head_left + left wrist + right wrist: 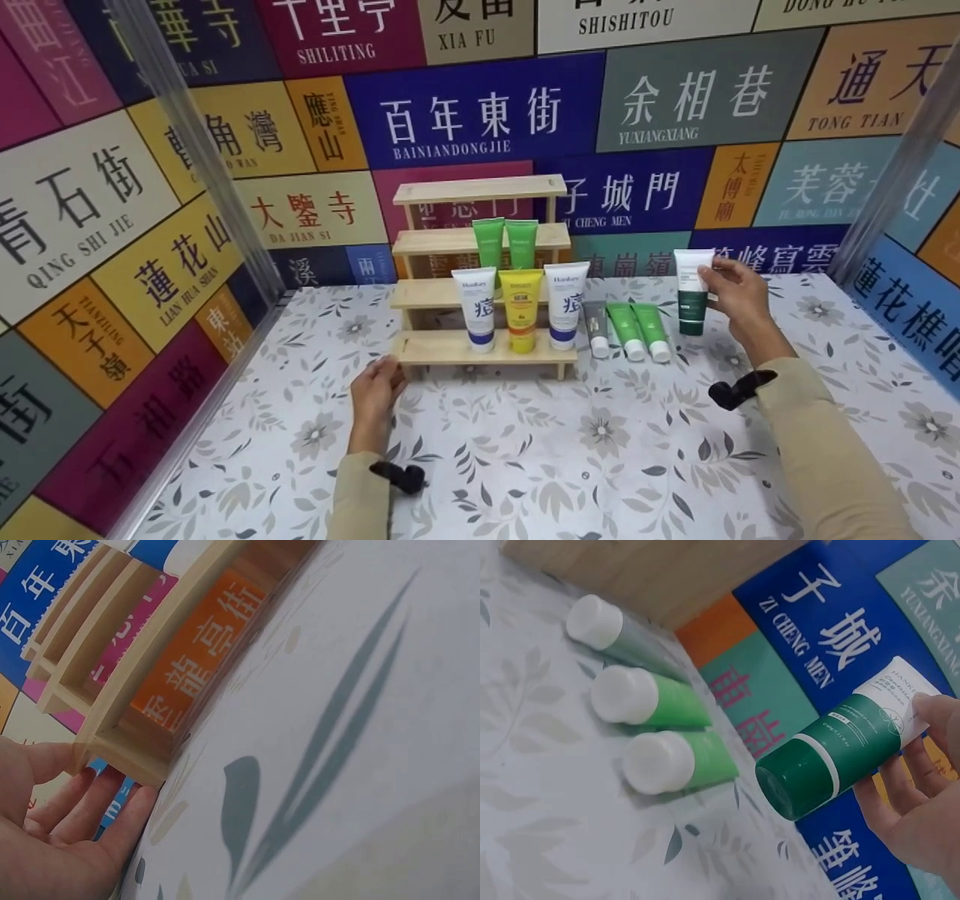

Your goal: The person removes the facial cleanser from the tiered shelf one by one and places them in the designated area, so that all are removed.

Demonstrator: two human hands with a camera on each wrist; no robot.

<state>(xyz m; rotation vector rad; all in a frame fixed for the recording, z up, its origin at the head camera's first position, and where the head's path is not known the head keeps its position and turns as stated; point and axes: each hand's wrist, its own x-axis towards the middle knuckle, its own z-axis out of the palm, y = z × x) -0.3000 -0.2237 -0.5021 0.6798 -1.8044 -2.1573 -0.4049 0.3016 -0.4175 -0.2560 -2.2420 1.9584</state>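
Note:
My right hand (pixel 739 296) holds a white and dark green squeeze tube (pixel 691 309) by its white upper end, with the green cap downward. In the right wrist view, the thumb and fingers grip that tube (pixel 847 741) from its two sides. My left hand (pixel 377 390) is at the left end of the wooden stepped display rack (pixel 431 355). In the left wrist view, its thumb and fingers pinch the end of the lowest shelf (pixel 131 754). On the rack stand a yellow tube (pixel 522 304), two white and blue tubes (pixel 480 304) and two green tubes (pixel 489 238).
Right of the rack lie a grey tube (pixel 597 330) and two green tubes with white caps (pixel 625 330) on the floral tablecloth (pixel 525 465). Colourful sign-covered walls (pixel 480 105) rise behind and at both sides. Clear upright posts (pixel 202 142) mark the corners.

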